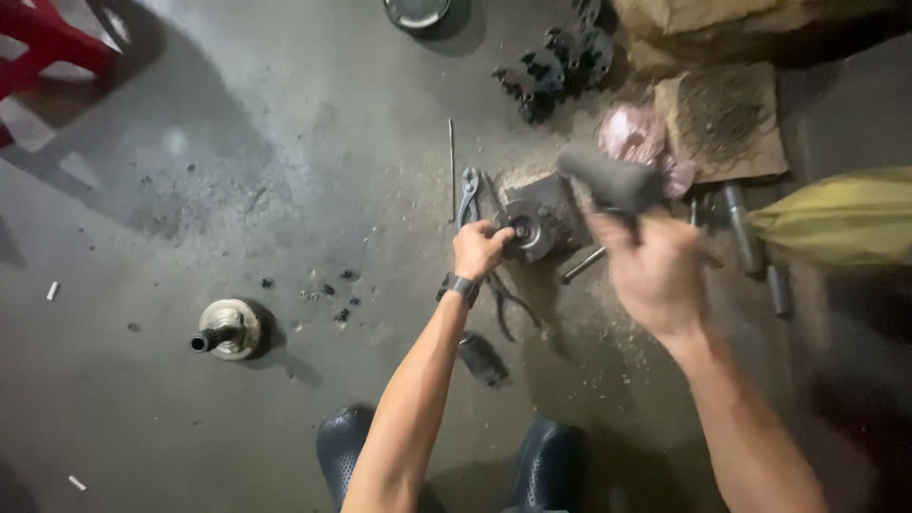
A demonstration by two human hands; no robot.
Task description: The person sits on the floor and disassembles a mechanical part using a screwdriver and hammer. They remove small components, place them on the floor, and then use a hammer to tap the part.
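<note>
My left hand (478, 249) pinches steady the round metal hub (528, 231) on the floor; my right hand (652, 271) grips a raised hammer (611, 180). Next: 1 square blow, fingers clear.

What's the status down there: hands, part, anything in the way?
Left hand steadying round grey metal hub part on floor. Right hand gripping raised, blurred grey hammer. Pliers lie beside the part.
</note>
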